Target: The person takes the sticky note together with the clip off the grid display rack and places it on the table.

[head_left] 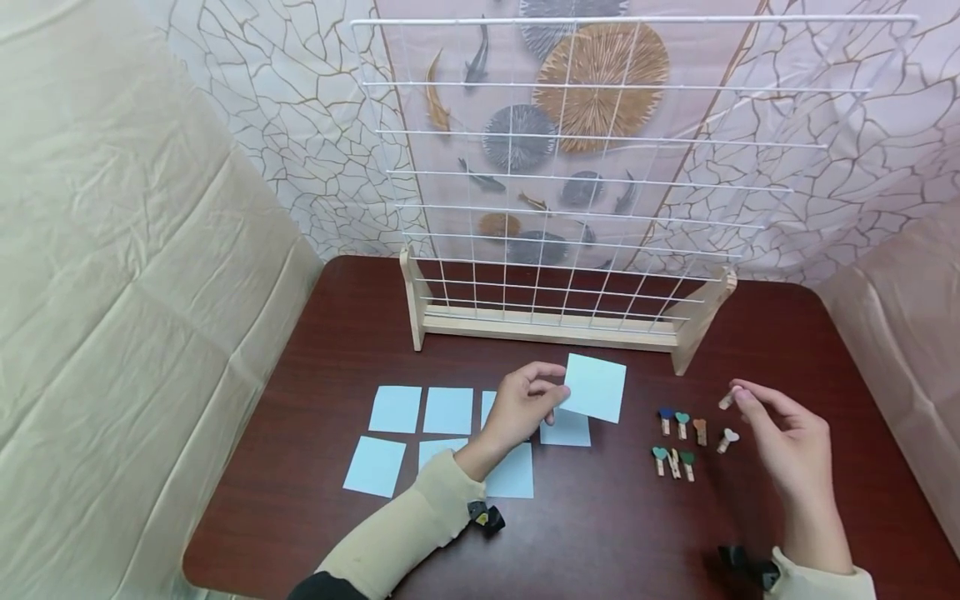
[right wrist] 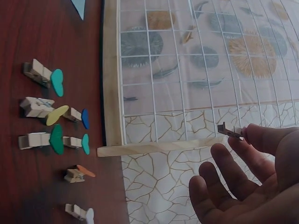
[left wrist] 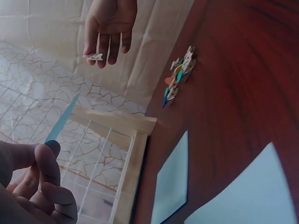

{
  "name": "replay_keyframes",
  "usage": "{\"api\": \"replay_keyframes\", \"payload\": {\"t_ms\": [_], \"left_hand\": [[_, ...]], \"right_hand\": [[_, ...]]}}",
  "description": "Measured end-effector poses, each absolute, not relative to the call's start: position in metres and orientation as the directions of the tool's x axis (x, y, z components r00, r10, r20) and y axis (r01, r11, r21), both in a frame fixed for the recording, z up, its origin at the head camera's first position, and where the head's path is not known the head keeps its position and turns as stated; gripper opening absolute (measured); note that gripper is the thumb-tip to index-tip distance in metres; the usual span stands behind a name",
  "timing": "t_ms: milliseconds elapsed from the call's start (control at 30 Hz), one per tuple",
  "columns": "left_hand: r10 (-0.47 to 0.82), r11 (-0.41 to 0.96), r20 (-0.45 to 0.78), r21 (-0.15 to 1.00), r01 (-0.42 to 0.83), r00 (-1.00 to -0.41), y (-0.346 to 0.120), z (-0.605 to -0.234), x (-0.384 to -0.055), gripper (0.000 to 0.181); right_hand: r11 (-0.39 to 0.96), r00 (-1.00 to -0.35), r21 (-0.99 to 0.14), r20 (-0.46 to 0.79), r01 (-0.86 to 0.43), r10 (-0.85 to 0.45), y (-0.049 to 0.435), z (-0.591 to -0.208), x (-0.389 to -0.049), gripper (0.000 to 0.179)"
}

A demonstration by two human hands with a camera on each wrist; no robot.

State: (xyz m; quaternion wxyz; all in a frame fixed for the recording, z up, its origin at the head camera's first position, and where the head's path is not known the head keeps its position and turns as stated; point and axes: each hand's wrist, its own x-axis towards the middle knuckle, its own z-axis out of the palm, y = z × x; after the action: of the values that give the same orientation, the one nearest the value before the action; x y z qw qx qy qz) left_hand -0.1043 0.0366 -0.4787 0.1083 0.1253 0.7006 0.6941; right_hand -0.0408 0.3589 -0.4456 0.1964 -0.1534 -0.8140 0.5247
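My left hand [head_left: 521,404] pinches a light blue square paper [head_left: 596,387] by its left edge, raised above the table in front of the rack. In the left wrist view that paper [left wrist: 63,120] shows nearly edge-on between thumb and fingers. My right hand [head_left: 791,437] pinches a small wooden clothespin [head_left: 726,401] between thumb and index finger, the other fingers loosely spread. The same clothespin [right wrist: 231,130] stands out from the fingertips in the right wrist view. Left of the right hand lie several heart-topped clothespins [head_left: 682,423], blue, teal, orange, white, green and yellow among them.
A white wire grid rack [head_left: 562,237] on a wooden base [head_left: 551,330] stands at the table's back. Several light blue papers [head_left: 395,409] lie in two rows on the dark red table [head_left: 300,433], partly covered by my left arm. Patterned cloth hangs behind.
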Motion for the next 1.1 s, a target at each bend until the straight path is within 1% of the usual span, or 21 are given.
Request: {"api": "replay_keyframes", "payload": {"t_ms": [267,500,767,1100], "left_hand": [[0.329,0.0,-0.008,1.0,-0.008,-0.944,0.038,-0.492,-0.092,0.029],[0.341,-0.013,-0.018,1.0,-0.024,-0.94,0.035,-0.504,-0.081,0.03],[0.359,-0.005,0.0,1.0,-0.002,-0.933,0.034,-0.515,-0.067,0.019],[0.36,0.018,-0.049,0.999,-0.046,-0.932,0.034,-0.522,-0.052,0.016]], "right_hand": [[0.384,-0.873,-0.918,0.103,0.102,0.477,0.36,-0.453,-0.034,0.025],[0.341,-0.867,-0.933,0.076,0.112,0.493,0.361,-0.459,-0.032,0.022],[0.336,-0.872,-0.934,0.059,0.124,0.486,0.363,-0.468,-0.028,0.021],[0.363,-0.871,-0.916,0.03,0.172,0.49,0.364,-0.475,-0.026,0.024]]}}
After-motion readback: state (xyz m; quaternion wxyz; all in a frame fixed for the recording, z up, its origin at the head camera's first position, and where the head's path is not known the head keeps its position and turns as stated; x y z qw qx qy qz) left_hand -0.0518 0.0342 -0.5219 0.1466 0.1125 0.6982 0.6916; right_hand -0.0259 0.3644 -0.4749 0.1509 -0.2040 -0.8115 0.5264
